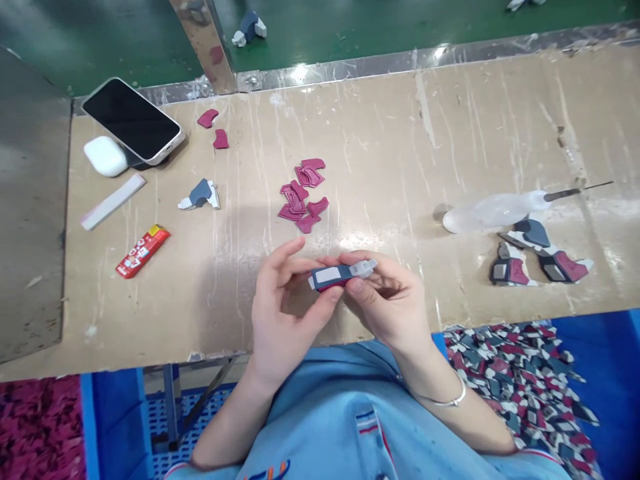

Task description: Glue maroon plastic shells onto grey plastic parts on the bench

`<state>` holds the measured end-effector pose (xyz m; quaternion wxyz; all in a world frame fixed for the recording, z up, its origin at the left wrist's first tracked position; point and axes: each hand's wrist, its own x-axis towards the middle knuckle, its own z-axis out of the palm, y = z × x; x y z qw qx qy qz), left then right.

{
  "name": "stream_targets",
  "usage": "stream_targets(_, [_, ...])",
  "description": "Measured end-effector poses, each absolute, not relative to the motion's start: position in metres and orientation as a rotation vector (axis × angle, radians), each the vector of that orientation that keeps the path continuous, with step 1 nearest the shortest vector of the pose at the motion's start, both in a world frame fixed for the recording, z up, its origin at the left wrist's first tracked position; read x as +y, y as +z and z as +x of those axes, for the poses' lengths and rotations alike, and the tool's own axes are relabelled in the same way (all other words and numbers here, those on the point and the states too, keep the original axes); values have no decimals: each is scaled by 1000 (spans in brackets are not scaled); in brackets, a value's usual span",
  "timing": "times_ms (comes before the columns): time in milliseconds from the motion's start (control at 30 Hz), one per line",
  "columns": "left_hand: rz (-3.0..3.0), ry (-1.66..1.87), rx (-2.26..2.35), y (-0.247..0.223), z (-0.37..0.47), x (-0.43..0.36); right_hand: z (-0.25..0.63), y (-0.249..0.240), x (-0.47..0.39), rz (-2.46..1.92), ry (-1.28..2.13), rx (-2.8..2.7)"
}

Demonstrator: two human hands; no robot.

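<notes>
Between my two hands is a small plastic toy part [329, 275], dark blue-grey with a white panel, a pale grey end and a maroon underside. My left hand [287, 293] pinches its left portion with thumb and fingers. On its right, my right hand [387, 293] grips the pale grey end. Just beyond my hands lies a loose pile of maroon plastic pieces [297, 197]. A blue-grey and white part [201, 194] rests to the left. Several joined parts with maroon panels [565, 265] sit at the right, beside a translucent bottle with a thin needle tip [493, 212].
At the back left are a phone [133, 120], a white earbud case [106, 156], a pale strip [113, 201] and a red packet [143, 251]. Blue bins below the table hold maroon pieces [40, 427] and mixed parts [530, 387]. A green belt [350, 30] runs behind the metal edge.
</notes>
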<state>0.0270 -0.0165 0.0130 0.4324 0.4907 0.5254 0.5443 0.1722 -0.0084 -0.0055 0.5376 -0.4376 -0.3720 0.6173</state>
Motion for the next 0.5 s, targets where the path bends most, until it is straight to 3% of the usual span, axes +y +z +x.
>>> stream_targets(267, [1067, 1478, 1276, 13, 31, -25, 164, -3, -14, -1022, 1392, -919])
stream_targets(500, [960, 1102, 1124, 18, 12, -11, 170, -6, -9, -1065, 1369, -963])
